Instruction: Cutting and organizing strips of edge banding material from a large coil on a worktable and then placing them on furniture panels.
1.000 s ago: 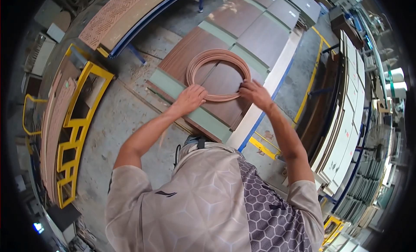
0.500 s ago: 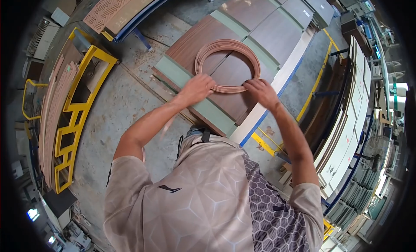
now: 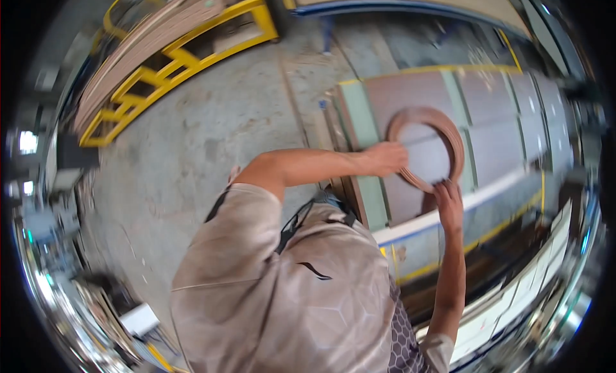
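Note:
A reddish-brown coil of thin banding strip (image 3: 457, 148) lies in a wide ring over the brown panels (image 3: 410, 94). I cannot tell whether it rests on them or hangs just above. My left hand (image 3: 387, 158) is closed on the ring's left side, its fingers somewhat blurred. At the near right edge, my right hand (image 3: 448, 196) grips the coil with bent fingers. Through the ring's opening the panel surface shows. A pale green strip (image 3: 366, 126) runs across the panels' left end, close to my left forearm.
A yellow metal frame (image 3: 186, 68) holding long brown boards stands at the upper left. Another table with blue edges (image 3: 410, 0) is at the top. White panels (image 3: 494, 318) are stacked at the lower right. Concrete floor (image 3: 212, 148) stretches to my left.
The whole view has swung to the left, so the panels and coil now appear farther right and lower. Both hands stay on the coil; my left arm now reaches across more sideways.

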`<move>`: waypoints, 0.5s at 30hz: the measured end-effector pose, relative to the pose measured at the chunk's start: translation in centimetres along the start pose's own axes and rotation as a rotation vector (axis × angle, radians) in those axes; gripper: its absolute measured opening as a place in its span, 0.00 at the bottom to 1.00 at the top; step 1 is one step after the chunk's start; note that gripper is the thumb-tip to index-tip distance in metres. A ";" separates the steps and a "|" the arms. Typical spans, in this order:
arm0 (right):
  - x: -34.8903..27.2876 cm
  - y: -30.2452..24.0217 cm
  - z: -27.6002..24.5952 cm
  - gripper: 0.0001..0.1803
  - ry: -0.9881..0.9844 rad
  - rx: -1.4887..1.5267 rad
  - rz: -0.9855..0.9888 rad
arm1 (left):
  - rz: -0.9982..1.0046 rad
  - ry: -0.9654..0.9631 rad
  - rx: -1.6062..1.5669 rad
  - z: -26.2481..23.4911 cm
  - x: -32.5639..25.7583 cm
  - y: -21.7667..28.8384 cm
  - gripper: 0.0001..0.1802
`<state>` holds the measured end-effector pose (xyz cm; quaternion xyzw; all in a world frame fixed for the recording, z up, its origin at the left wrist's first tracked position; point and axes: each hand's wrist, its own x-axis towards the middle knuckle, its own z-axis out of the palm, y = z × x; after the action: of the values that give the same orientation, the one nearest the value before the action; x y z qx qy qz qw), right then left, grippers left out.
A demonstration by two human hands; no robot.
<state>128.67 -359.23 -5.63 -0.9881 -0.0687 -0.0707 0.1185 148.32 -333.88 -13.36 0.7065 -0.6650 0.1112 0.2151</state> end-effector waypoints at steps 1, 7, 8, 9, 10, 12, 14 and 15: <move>-0.2 0.9 0.0 0.15 -0.044 -0.043 0.014 | 0.003 -0.021 0.050 0.5 0.1 -0.3 0.08; 1.6 -5.8 3.6 0.19 -0.173 0.070 -0.071 | -0.218 -0.233 -0.139 2.9 0.4 6.7 0.09; 1.0 -5.2 4.4 0.18 -0.204 0.161 0.031 | -0.201 -0.047 -0.034 3.4 -0.8 7.6 0.10; 0.9 -4.4 4.0 0.15 -0.205 0.127 -0.035 | -0.223 -0.033 -0.016 3.4 -1.4 7.6 0.10; 0.5 -3.0 3.0 0.13 -0.204 0.089 -0.095 | -0.239 -0.017 -0.002 3.2 -1.4 7.5 0.10; -0.2 1.0 1.9 0.13 -0.259 0.040 -0.132 | -0.293 -0.009 0.084 2.6 -1.1 6.2 0.10; 0.3 3.8 1.1 0.12 -0.111 -0.023 -0.279 | -0.219 -0.049 0.172 2.4 -0.6 4.8 0.10; 0.1 5.3 1.0 0.12 -0.174 -0.027 -0.261 | -0.250 -0.054 0.189 2.4 -0.4 4.4 0.10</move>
<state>129.73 -364.08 -7.79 -0.9746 -0.2058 -0.0004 0.0887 143.64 -334.72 -14.95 0.8036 -0.5639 0.1266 0.1419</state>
